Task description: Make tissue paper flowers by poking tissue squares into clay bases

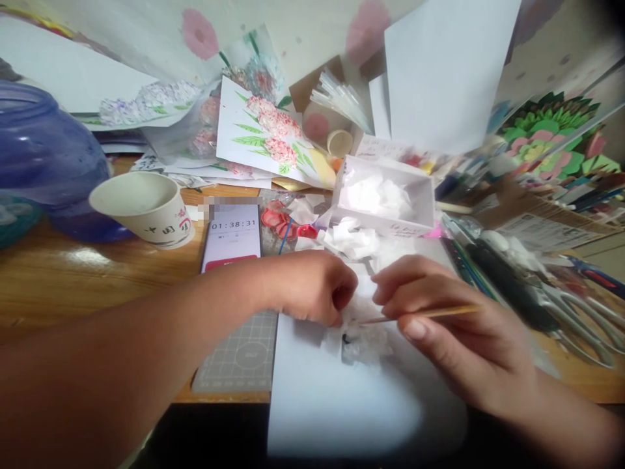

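My right hand (449, 326) pinches a thin wooden stick (456, 312) between thumb and fingers. The tip of the stick points left at a crumpled clump of translucent white tissue pieces (368, 344), where a small dark spot shows. My left hand (315, 286) is closed with its fingertips down at the clump's upper left edge; what they hold, if anything, is hidden. Under both hands lies a white sheet of paper (336, 404). Just beyond them is a loose heap of white tissue pieces (354, 240).
A white box (410, 227) of tissue pieces stands behind the heap. Left are a phone (232, 238) showing a timer, a paper cup (168, 225) and a purple jar (43, 156). Scissors (586, 319) lie right. A flower picture (234, 130) leans at the back.
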A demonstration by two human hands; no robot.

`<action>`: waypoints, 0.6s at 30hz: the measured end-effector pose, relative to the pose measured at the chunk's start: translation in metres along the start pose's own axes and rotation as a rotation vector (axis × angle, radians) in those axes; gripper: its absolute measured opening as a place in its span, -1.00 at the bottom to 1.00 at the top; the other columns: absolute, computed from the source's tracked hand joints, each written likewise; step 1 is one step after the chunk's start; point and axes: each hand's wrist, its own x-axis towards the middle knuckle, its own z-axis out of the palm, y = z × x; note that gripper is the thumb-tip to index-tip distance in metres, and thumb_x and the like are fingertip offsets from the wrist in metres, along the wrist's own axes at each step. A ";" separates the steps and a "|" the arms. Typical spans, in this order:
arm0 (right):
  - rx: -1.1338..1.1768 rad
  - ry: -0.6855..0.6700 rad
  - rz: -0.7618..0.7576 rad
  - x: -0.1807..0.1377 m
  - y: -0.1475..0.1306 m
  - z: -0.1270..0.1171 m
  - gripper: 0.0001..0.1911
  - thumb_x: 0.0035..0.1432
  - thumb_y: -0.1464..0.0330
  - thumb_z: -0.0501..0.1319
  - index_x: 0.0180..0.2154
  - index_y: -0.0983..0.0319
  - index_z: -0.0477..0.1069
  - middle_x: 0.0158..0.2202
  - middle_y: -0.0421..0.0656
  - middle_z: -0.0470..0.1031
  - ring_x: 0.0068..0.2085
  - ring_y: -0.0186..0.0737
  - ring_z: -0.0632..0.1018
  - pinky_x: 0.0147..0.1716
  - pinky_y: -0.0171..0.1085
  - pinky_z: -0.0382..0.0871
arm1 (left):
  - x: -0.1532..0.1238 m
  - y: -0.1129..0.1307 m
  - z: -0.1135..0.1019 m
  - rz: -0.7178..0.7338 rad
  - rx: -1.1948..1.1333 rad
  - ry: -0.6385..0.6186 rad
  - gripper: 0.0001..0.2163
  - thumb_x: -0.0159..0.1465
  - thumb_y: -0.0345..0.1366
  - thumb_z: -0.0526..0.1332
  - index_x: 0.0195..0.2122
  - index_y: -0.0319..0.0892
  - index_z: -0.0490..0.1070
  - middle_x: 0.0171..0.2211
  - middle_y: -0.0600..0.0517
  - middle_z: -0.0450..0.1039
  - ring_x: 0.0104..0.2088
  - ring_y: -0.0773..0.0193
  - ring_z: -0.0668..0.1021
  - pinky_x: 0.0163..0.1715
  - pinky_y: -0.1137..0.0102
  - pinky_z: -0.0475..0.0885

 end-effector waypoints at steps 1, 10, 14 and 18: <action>-0.005 0.012 0.005 0.000 0.000 0.000 -0.86 0.11 0.55 0.14 -0.29 0.23 0.38 -0.36 -0.12 0.39 -0.23 -0.21 0.46 -0.26 -0.25 0.39 | 0.000 0.001 0.000 -0.005 0.007 0.007 -0.92 -0.06 -0.32 0.21 -0.53 -0.15 0.32 -0.59 0.17 0.30 -0.53 0.35 0.38 -0.60 0.50 0.18; -0.106 -0.175 -0.018 0.005 0.004 0.005 -0.90 0.08 0.58 0.14 -0.36 0.31 0.38 -0.36 -0.06 0.38 -0.29 -0.23 0.41 -0.31 -0.22 0.36 | 0.001 0.002 0.000 -0.008 0.018 -0.002 -0.88 -0.03 -0.32 0.26 -0.42 -0.13 0.42 -0.53 0.15 0.41 -0.50 0.33 0.43 -0.58 0.50 0.21; -0.133 -0.202 -0.020 0.003 0.007 0.007 -0.90 0.09 0.57 0.14 -0.35 0.30 0.37 -0.33 -0.04 0.39 -0.29 -0.21 0.39 -0.30 -0.20 0.32 | 0.001 0.004 0.000 0.016 0.061 -0.005 -0.88 -0.03 -0.31 0.26 -0.42 -0.12 0.43 -0.54 0.15 0.42 -0.52 0.34 0.43 -0.60 0.49 0.20; -0.156 -0.226 -0.016 0.002 0.010 0.008 -0.90 0.09 0.58 0.14 -0.36 0.30 0.37 -0.32 -0.04 0.39 -0.27 -0.20 0.39 -0.28 -0.20 0.31 | 0.002 0.002 0.000 0.047 0.095 0.004 -0.88 -0.05 -0.33 0.23 -0.43 -0.11 0.41 -0.56 0.17 0.41 -0.54 0.34 0.42 -0.63 0.49 0.20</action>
